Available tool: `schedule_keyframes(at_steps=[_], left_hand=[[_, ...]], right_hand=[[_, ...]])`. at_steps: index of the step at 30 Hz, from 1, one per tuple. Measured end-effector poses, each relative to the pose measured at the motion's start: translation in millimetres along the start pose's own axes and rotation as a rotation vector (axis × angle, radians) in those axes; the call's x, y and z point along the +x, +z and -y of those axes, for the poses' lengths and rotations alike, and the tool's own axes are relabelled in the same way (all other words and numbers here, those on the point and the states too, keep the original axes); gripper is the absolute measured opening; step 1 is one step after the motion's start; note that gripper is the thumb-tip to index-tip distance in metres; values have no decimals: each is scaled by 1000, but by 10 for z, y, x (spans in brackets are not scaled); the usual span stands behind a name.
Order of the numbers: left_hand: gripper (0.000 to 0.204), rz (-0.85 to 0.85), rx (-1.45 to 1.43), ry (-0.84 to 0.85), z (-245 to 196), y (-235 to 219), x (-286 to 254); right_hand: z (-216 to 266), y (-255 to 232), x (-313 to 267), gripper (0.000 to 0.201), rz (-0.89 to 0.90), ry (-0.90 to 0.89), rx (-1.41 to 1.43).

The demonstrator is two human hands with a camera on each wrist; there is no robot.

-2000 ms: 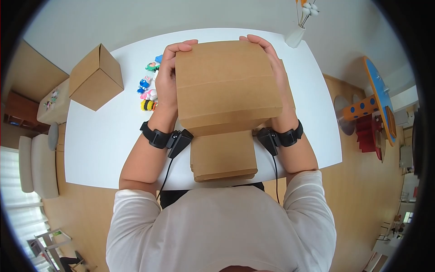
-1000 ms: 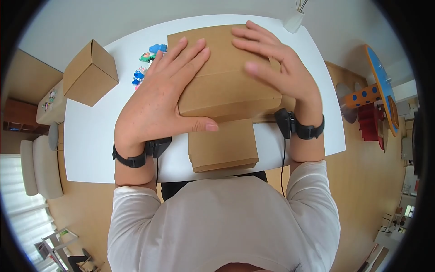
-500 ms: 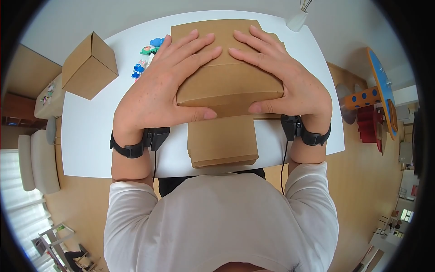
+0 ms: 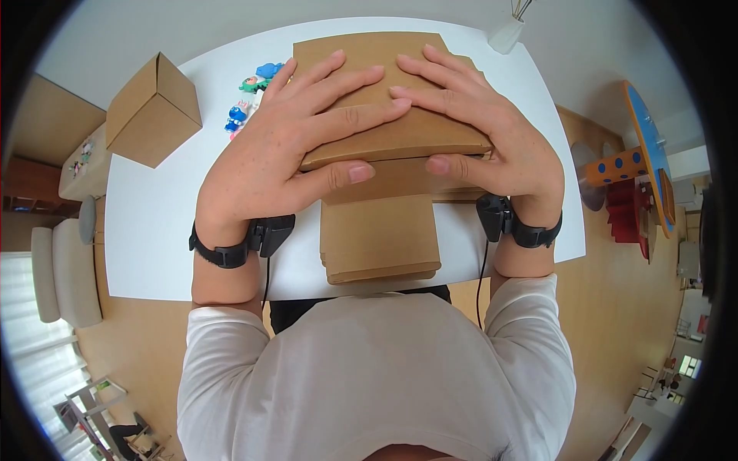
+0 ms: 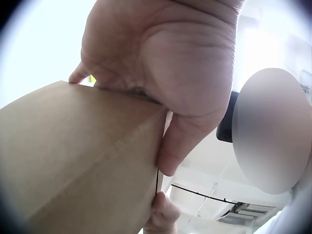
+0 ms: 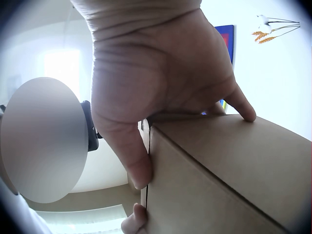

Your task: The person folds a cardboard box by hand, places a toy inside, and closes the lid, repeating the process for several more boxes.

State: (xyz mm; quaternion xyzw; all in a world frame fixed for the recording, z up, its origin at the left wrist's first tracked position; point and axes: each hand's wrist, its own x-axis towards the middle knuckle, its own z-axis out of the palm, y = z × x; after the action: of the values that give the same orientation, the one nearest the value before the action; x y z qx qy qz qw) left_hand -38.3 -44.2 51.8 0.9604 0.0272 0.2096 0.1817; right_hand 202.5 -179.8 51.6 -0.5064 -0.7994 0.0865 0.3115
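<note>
A brown cardboard box (image 4: 377, 142) stands at the middle of the white table, its lid's front edge down close to the front wall. My left hand (image 4: 269, 150) lies over the left of the lid, fingers spread and thumb at the front edge. Mirroring it on the right, my right hand (image 4: 496, 134) has fingers stretched over the top and its thumb at the front edge. Both wrist views show palms on the box's side edges, the left thumb (image 5: 173, 151) and right thumb (image 6: 136, 161) pointing down its front. The inside of the box is hidden.
Flat stacked cardboard (image 4: 380, 242) lies between the box and the table's near edge. Small toy figures (image 4: 238, 115) sit left of the box, partly behind my left hand. Another closed carton (image 4: 154, 115) stands far left, and a white vase (image 4: 505, 36) at the back right.
My hands have gone from gripping the far sides of the box to lying over its top. The lid's front edge has sunk since half a second ago, and the left fingers have slid inward.
</note>
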Motion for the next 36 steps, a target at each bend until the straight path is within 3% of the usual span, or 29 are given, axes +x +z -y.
schedule_keyframes(at_steps=[11, 22, 29, 35, 36], left_hand=[[57, 33, 46, 18, 1, 38, 5], [74, 106, 63, 42, -7, 4, -9], [76, 68, 130, -28, -135, 61, 12], [82, 49, 106, 56, -62, 28, -41], [95, 123, 144, 69, -40, -19, -64]], right_hand=[[-20, 4, -19, 66, 13, 11, 13], [19, 16, -43, 89, 73, 35, -28], [205, 77, -85, 97, -14, 168, -285], [298, 47, -47, 104, 43, 202, -298], [267, 57, -19, 108, 10, 164, -269]])
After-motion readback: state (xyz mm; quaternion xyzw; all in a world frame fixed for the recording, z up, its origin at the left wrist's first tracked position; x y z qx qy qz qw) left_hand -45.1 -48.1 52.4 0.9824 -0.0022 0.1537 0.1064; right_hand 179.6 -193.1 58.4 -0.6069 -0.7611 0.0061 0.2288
